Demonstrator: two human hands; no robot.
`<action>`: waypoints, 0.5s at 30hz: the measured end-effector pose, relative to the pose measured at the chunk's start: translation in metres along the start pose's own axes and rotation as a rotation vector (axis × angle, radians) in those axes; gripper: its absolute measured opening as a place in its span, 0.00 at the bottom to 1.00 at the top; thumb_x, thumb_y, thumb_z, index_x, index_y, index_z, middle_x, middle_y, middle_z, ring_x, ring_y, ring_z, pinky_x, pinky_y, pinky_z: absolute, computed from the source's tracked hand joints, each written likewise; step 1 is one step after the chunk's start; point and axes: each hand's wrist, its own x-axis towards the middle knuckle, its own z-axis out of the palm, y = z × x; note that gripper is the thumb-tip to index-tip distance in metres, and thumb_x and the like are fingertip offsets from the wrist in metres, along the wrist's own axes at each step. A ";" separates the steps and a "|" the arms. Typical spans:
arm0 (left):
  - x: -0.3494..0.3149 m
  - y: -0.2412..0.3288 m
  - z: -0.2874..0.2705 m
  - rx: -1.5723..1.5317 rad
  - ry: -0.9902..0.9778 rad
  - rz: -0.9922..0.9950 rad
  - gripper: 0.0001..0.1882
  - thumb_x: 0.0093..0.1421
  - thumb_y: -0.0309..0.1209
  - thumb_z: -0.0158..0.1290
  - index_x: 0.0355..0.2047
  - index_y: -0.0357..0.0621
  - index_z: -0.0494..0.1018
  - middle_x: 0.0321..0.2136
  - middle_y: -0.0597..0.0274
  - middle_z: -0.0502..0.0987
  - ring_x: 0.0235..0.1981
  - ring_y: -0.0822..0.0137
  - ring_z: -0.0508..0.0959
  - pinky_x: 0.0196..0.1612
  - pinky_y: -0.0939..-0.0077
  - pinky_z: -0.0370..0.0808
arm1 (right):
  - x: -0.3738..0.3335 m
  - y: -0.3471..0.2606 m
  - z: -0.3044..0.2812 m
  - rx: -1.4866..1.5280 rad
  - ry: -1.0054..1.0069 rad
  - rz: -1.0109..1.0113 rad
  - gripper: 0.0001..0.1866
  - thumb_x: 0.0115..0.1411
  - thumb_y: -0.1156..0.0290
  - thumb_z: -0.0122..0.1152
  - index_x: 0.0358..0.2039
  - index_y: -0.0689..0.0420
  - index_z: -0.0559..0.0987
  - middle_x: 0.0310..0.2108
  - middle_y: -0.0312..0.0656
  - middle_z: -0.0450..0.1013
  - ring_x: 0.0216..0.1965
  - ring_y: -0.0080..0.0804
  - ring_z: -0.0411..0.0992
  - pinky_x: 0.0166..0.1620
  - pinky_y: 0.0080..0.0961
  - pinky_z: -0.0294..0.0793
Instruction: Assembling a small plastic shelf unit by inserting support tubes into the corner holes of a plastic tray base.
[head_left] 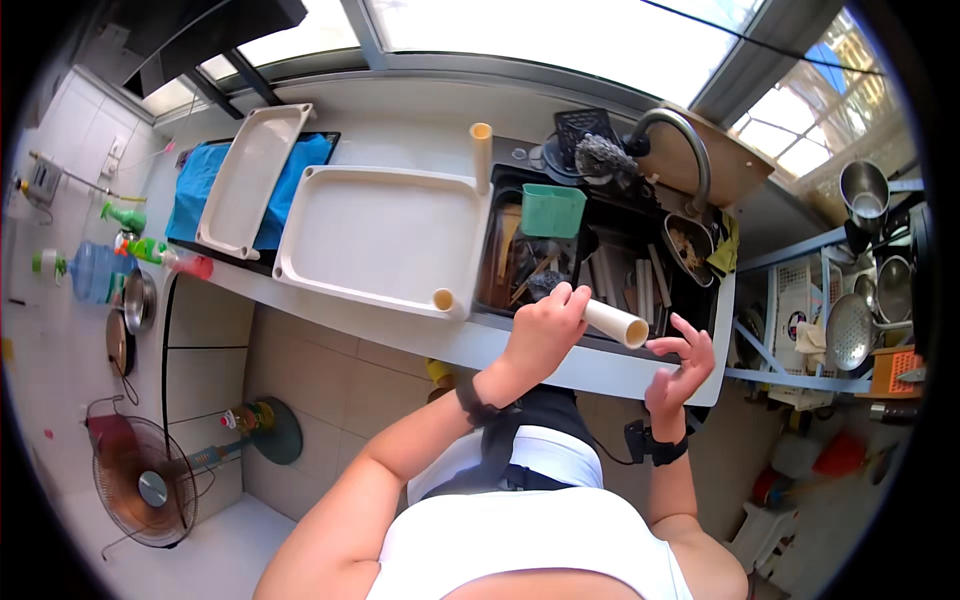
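Note:
My left hand [546, 337] is closed round one end of a cream plastic tube [612, 321], held over the sink's front edge. The tube's hollow end points right, toward my right hand [684, 366]. That hand has its fingers apart and holds nothing; its fingertips are close to the tube's rim, though I cannot tell if they touch. Just beyond my left fingers is a dark scouring pad [543, 284]. To the left lies a white plastic tray [385, 232], with one tube [482, 158] upright at its far right corner and another [446, 300] at its near right corner.
The black sink [610, 240] contains more tubes and a green basket [553, 211] at its rim. A curved faucet [690, 130] rises behind it. A second white tray [253, 180] rests on blue cloth [200, 193]. A rack [790, 260] with utensils stands right; a fan [150, 488] stands lower left.

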 end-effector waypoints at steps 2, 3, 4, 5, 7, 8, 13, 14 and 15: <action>-0.004 -0.007 -0.034 -0.006 0.037 -0.039 0.18 0.49 0.25 0.61 0.41 0.46 0.72 0.30 0.60 0.73 0.27 0.56 0.78 0.25 0.68 0.75 | -0.008 0.004 0.016 -0.041 0.232 0.084 0.28 0.65 0.54 0.55 0.54 0.64 0.64 0.49 0.54 0.73 0.29 0.27 0.75 0.33 0.19 0.74; -0.010 -0.012 -0.053 -0.097 0.085 -0.087 0.18 0.48 0.25 0.61 0.41 0.46 0.72 0.32 0.60 0.74 0.28 0.56 0.78 0.25 0.68 0.75 | -0.006 0.004 0.020 -0.125 0.138 0.028 0.23 0.69 0.61 0.46 0.59 0.62 0.59 0.49 0.55 0.72 0.28 0.23 0.73 0.32 0.15 0.70; -0.017 -0.018 -0.071 -0.186 0.134 -0.135 0.19 0.48 0.25 0.62 0.42 0.47 0.72 0.33 0.60 0.75 0.29 0.56 0.78 0.25 0.69 0.75 | -0.006 0.001 0.028 -0.102 0.153 0.036 0.20 0.69 0.63 0.47 0.56 0.62 0.63 0.48 0.52 0.73 0.27 0.22 0.72 0.31 0.15 0.70; -0.026 -0.026 -0.087 -0.225 0.184 -0.154 0.15 0.50 0.26 0.62 0.39 0.45 0.73 0.33 0.61 0.76 0.29 0.60 0.78 0.25 0.70 0.73 | -0.006 -0.004 0.035 -0.121 0.131 0.055 0.18 0.69 0.65 0.47 0.54 0.62 0.65 0.48 0.51 0.73 0.27 0.22 0.72 0.31 0.15 0.70; -0.048 -0.048 -0.123 -0.243 0.262 -0.177 0.14 0.51 0.28 0.63 0.38 0.44 0.74 0.32 0.61 0.76 0.28 0.61 0.78 0.26 0.71 0.73 | -0.005 -0.014 0.049 -0.137 0.113 0.070 0.13 0.68 0.68 0.48 0.49 0.63 0.68 0.48 0.48 0.74 0.26 0.21 0.71 0.31 0.16 0.70; -0.060 -0.060 -0.141 -0.274 0.318 -0.183 0.13 0.52 0.30 0.64 0.37 0.43 0.75 0.32 0.62 0.75 0.27 0.61 0.78 0.27 0.72 0.73 | -0.005 -0.017 0.056 -0.147 0.089 0.064 0.12 0.68 0.70 0.48 0.48 0.63 0.68 0.48 0.47 0.74 0.26 0.21 0.71 0.31 0.17 0.70; -0.101 -0.153 -0.219 -0.881 0.706 -0.450 0.12 0.64 0.24 0.53 0.48 0.36 0.70 0.46 0.58 0.74 0.46 0.66 0.77 0.43 0.69 0.83 | -0.006 -0.029 0.099 -0.176 -0.039 0.074 0.11 0.64 0.75 0.52 0.47 0.62 0.70 0.46 0.50 0.75 0.23 0.23 0.72 0.33 0.18 0.73; -0.102 -0.174 -0.235 -0.849 0.758 -0.467 0.13 0.63 0.24 0.53 0.48 0.35 0.70 0.47 0.58 0.74 0.46 0.66 0.77 0.45 0.67 0.83 | -0.008 -0.032 0.106 -0.173 -0.045 0.077 0.11 0.64 0.75 0.52 0.47 0.62 0.70 0.46 0.50 0.75 0.23 0.23 0.72 0.33 0.18 0.73; -0.100 -0.195 -0.249 -0.821 0.862 -0.491 0.13 0.64 0.24 0.53 0.48 0.35 0.70 0.47 0.57 0.74 0.47 0.66 0.77 0.46 0.67 0.83 | -0.007 -0.033 0.115 -0.193 -0.085 0.065 0.11 0.63 0.77 0.53 0.46 0.62 0.71 0.46 0.49 0.75 0.23 0.23 0.72 0.32 0.17 0.73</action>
